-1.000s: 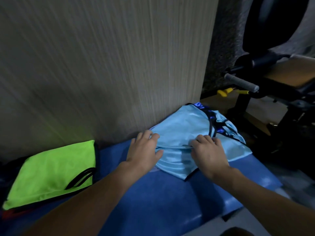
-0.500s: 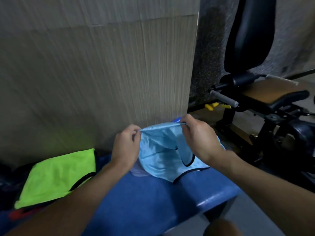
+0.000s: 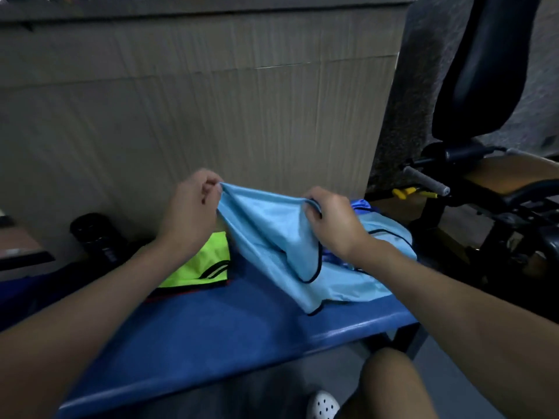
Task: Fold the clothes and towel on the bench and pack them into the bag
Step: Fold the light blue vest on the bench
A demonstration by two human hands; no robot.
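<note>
A light blue garment [image 3: 272,234] of thin, smooth, slightly shiny fabric with dark piping along its curved edges hangs at the centre of the frame, its top edge lifted and stretched, its lower part draped on the blue bench [image 3: 211,328]. The left hand [image 3: 190,213] is clenched on the upper left corner of the cloth; the right hand [image 3: 332,225] pinches the upper right edge. Under the garment, right of centre, a darker blue piece [image 3: 358,204] peeks out. Left of centre a neon green garment [image 3: 205,261] lies flat on the bench, touching the light blue one. Farther left stands a black cylinder [image 3: 96,237].
</note>
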